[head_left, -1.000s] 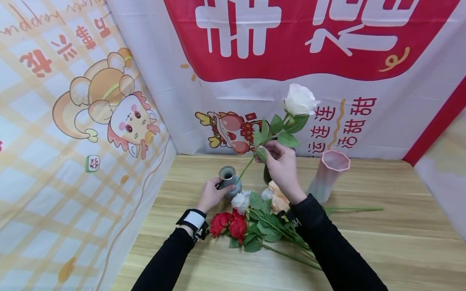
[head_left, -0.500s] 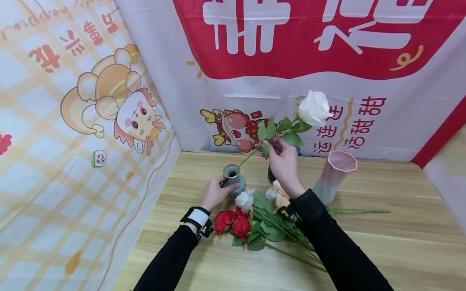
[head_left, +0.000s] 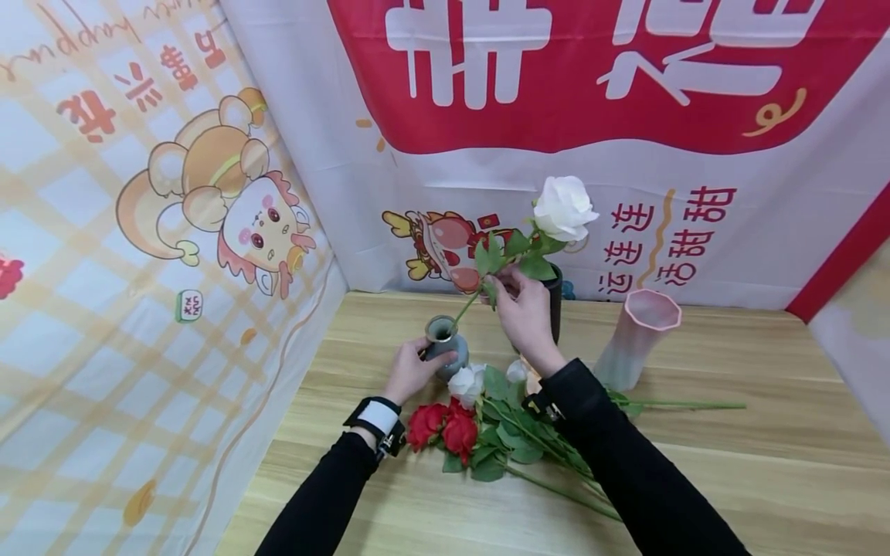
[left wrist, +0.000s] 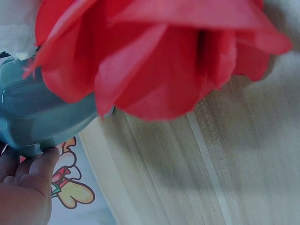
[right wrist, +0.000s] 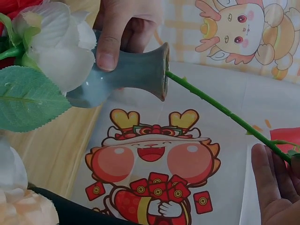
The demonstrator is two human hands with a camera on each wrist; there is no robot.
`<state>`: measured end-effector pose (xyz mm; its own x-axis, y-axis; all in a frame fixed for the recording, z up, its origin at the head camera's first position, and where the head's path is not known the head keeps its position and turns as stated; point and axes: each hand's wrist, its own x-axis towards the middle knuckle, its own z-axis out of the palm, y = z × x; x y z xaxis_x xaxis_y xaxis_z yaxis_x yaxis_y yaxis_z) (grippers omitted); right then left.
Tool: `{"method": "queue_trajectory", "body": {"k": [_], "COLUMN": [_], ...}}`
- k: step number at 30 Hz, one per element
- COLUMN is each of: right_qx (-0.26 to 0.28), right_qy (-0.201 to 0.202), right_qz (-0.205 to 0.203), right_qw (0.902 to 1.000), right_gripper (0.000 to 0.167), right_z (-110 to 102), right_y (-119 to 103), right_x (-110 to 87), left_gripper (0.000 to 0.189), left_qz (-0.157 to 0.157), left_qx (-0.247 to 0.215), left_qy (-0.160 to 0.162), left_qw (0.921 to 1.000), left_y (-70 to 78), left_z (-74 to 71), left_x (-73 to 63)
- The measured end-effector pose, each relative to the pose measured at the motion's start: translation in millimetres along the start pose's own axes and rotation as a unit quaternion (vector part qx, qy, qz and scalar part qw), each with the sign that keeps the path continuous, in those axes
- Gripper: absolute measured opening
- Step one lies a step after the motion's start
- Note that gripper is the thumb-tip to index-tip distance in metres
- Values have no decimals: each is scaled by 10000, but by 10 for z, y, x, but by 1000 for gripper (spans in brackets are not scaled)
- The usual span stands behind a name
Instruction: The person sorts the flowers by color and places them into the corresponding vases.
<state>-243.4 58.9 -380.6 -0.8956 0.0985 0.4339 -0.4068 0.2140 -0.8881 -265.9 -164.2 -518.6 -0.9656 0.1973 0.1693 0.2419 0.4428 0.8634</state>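
My left hand [head_left: 410, 372] grips the neck of a small blue-grey vase [head_left: 455, 357], its thumb across the front. With thumb and fingers my right hand [head_left: 524, 309] pinches the green stem [right wrist: 211, 104] of a white rose [head_left: 565, 208] just below its leaves. In the right wrist view the stem's lower end is at the vase mouth [right wrist: 166, 70], just inside the rim, and the stem slants up to the right. How deep it reaches is hidden. Red roses [head_left: 443, 428] and another white rose [head_left: 467, 384] lie close in front of the vase.
A dark vase [head_left: 555, 309] stands behind my right hand, partly hidden. Farther right is a tall pink-and-white vase [head_left: 631, 347]. Green stems [head_left: 563, 494] lie under my right forearm, with a peach flower [head_left: 532, 382] mostly covered. Printed cloth hangs at the back and left.
The stem's lower end has come from beside the vase to its mouth. The white bloom swung right, then back left and slightly lower. My left hand keeps its grip on the vase.
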Motion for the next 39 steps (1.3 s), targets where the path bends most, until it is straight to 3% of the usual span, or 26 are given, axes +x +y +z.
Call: {"method": "queue_trajectory", "body": {"k": [11, 17, 26, 39], "right_qx": [-607, -615, -628, -1053], "right_qy": [-243, -472, -804, -1090], "right_qz": [-289, -612, -280, -305], "right_qw": [9974, 9951, 9944, 9880], "right_gripper": [17, 13, 11, 14], "right_z": [144, 267, 360, 476], "right_y": [65, 117, 175, 281], "right_x": [-30, -56, -118, -103], "left_gripper": [34, 35, 32, 37], "left_qz": [35, -74, 4, -1], "left_qx": [75, 134, 130, 128], "left_qy": [34, 52, -61, -45], "left_qw": [10000, 9999, 9999, 9999], "left_y": [-19, -27, -12, -1], "left_z": [-2, -29, -38, -30], "left_x": [2, -17, 1, -17]}}
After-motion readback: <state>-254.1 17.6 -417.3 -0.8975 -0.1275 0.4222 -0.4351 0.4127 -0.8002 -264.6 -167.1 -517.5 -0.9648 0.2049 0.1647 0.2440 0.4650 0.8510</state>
